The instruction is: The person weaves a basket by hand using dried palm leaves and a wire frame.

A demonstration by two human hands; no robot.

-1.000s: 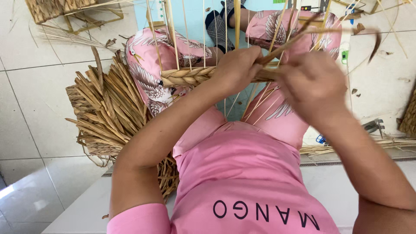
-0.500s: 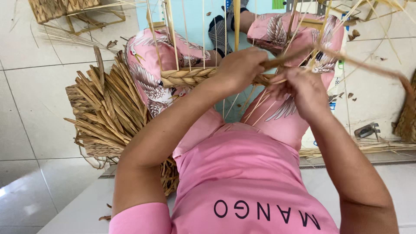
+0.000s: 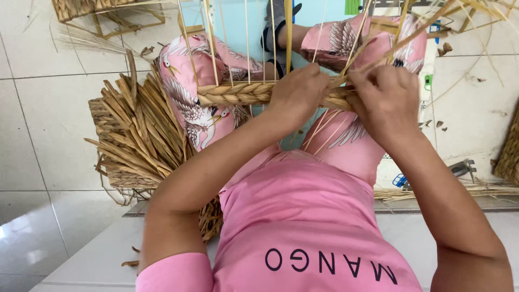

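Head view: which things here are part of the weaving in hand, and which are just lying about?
In use:
- left hand on the braided straw band
- right hand pinching loose straw strands
- thin upright stakes

Lying about:
- pile of dried straw on the floor
- woven basket, top left
- small dark tool, right

left arm: bare, bent at the elbow, reaching forward and up across the lap
left hand (image 3: 296,93): knuckles up, fingers curled down in a closed grip
right arm: bare, forearm stretched forward
right hand (image 3: 385,97): back toward the camera, fingers bent and pinched together
hands: side by side, near, not touching
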